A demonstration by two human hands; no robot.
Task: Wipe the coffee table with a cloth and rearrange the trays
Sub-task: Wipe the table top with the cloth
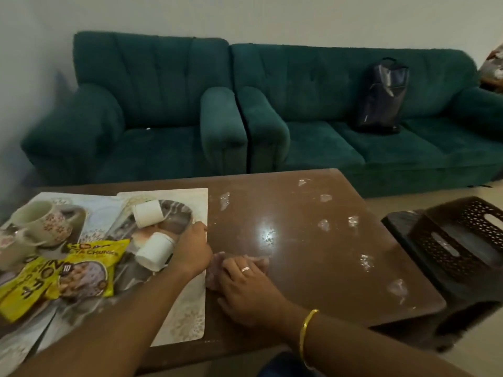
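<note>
The right hand (245,284) is laid flat, fingers straight, on the cloth (215,269) on the desk (313,268). Just left of these fingers, the edge of the tray (187,317) is gripped by the left hand (192,250).

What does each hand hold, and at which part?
Left hand grips the tray by its right edge; right hand lies flat on the cloth, holding nothing.

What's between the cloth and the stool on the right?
Head view: only coffee table top with whitish smears between cloth and stool.
</note>
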